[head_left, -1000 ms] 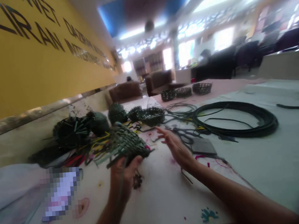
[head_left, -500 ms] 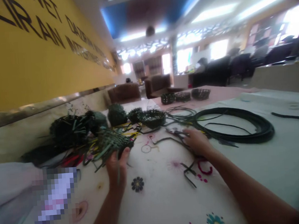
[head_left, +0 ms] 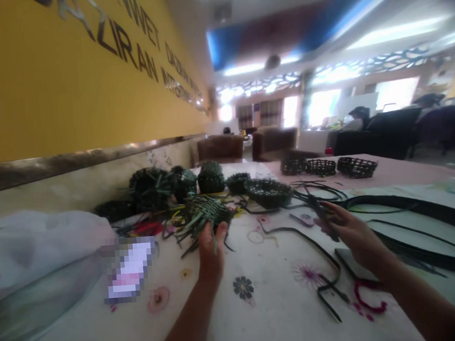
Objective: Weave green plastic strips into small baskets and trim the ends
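My left hand (head_left: 211, 247) is closed around a half-woven basket (head_left: 209, 213) of dark green strips, and loose strip ends stick out from its left side and underside. The thumb presses on the basket's near right edge. Over on the right, my right hand (head_left: 343, 230) grips a dark, slim hand tool (head_left: 324, 218), which looks like scissors. Its tip points up and to the left, above the table. A bent green strip (head_left: 305, 232) lies on the cloth between my hands, running down to a crossed piece near a magenta curl (head_left: 365, 298).
Several finished woven baskets (head_left: 270, 192) stand at the back. A large coil of dark strip (head_left: 428, 200) lies at right. White plastic (head_left: 42, 251) and a pixelated flat object (head_left: 131, 268) are at left. The yellow wall (head_left: 70, 98) borders the left. People sit farther off.
The view has swung left, so things sit farther right. My right hand has raised the dark tool, which now points upward. My left hand keeps its hold on the half-woven basket.
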`<action>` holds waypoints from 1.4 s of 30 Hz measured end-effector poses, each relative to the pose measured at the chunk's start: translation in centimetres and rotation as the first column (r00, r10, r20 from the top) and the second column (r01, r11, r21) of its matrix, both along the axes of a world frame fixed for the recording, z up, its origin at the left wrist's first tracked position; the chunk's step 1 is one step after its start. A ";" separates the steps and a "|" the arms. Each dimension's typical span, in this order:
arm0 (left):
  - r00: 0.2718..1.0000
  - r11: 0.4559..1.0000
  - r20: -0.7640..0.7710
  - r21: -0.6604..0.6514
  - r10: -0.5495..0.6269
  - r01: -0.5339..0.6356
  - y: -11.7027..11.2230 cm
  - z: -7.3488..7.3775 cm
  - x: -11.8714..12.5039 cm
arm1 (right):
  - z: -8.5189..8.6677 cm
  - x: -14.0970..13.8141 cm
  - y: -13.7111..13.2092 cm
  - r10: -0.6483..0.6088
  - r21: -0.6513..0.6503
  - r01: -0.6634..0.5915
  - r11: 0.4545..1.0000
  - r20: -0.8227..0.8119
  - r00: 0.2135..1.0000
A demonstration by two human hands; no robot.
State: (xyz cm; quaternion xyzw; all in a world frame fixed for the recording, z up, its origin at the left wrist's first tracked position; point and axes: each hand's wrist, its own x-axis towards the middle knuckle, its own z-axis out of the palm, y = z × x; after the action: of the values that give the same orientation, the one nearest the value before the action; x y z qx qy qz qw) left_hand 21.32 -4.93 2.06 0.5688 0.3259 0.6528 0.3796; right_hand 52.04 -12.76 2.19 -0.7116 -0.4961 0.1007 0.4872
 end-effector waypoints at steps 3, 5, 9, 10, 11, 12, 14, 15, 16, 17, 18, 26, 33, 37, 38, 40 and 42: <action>1.000 1.000 0.021 -0.006 0.011 -0.011 0.2 -0.1 -0.1 | 1.7 -2.9 -0.6 0.388 0.058 -0.393 0.918 -0.341 0.856; 1.000 1.000 -0.011 -0.009 0.029 -0.029 0.3 -0.2 -0.2 | 2.6 -5.6 -0.9 0.532 0.036 -0.570 0.821 -0.412 0.740; 0.998 0.998 0.005 -0.020 0.063 -0.063 0.7 -0.4 -0.3 | 2.3 -10.1 -0.9 0.688 0.053 -0.740 0.671 -0.416 0.594; 0.996 0.996 0.038 -0.033 0.081 -0.080 0.8 -0.4 -0.3 | 1.7 -10.8 -0.8 0.691 0.053 -0.744 0.667 -0.416 0.590; 0.993 0.994 0.068 -0.044 0.100 -0.097 0.9 -0.4 -0.4 | 1.1 -11.2 -0.7 0.685 0.066 -0.735 0.675 -0.427 0.590; 0.990 0.993 0.088 -0.051 0.114 -0.109 0.9 -0.4 -0.3 | 0.4 -11.4 -0.5 0.674 0.074 -0.722 0.688 -0.433 0.598; 0.989 0.994 0.103 -0.043 0.106 -0.102 0.7 -0.3 -0.2 | -1.0 -11.5 -0.3 0.662 0.050 -0.714 0.699 -0.424 0.618; 0.992 0.996 0.098 -0.032 0.084 -0.081 0.5 -0.1 -0.1 | -1.6 -11.4 -0.3 0.663 0.034 -0.716 0.698 -0.411 0.626; 0.995 0.998 0.087 -0.022 0.056 -0.055 0.1 0.1 0.0 | -2.0 -11.3 -0.3 0.667 0.026 -0.719 0.694 -0.396 0.630; 0.997 1.000 0.072 -0.016 0.028 -0.027 -0.4 0.4 0.2 | -2.4 -11.2 -0.4 0.674 0.028 -0.721 0.692 -0.382 0.632; 0.998 1.000 0.055 -0.015 0.006 -0.005 -0.9 0.7 0.4 | -2.6 -11.1 -0.5 0.683 0.038 -0.723 0.689 -0.368 0.631; 0.981 0.980 -0.042 -0.065 -0.189 0.186 -3.7 1.3 1.6 | -3.0 -11.5 -1.0 0.710 0.158 -0.710 0.687 -0.355 0.608; 0.972 0.964 0.000 -0.132 -0.233 0.231 -3.8 0.9 1.8 | -2.2 -12.0 -1.7 0.673 0.130 -0.680 0.722 -0.364 0.644; 0.973 0.967 -0.022 -0.115 -0.232 0.228 -3.7 0.6 1.9 | -1.5 -12.1 -2.1 0.626 0.062 -0.643 0.763 -0.319 0.712; 0.972 0.968 -0.028 -0.107 -0.233 0.228 -3.6 0.5 1.9 | -1.4 -12.1 -2.2 0.625 0.058 -0.643 0.764 -0.316 0.714; 0.972 0.968 -0.037 -0.098 -0.234 0.229 -3.5 0.4 1.9 | -1.4 -11.9 -2.2 0.628 0.056 -0.647 0.761 -0.314 0.712; 0.970 0.967 -0.034 -0.098 -0.240 0.235 -3.4 0.2 2.0 | -1.4 -11.6 -2.2 0.634 0.053 -0.653 0.755 -0.313 0.708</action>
State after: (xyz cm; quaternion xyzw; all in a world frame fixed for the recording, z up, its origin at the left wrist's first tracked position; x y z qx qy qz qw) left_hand 23.29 -8.34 2.27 0.6003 0.2941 0.5735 0.4736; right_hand 40.41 -14.96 0.76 -0.4834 -0.6261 0.3901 0.4713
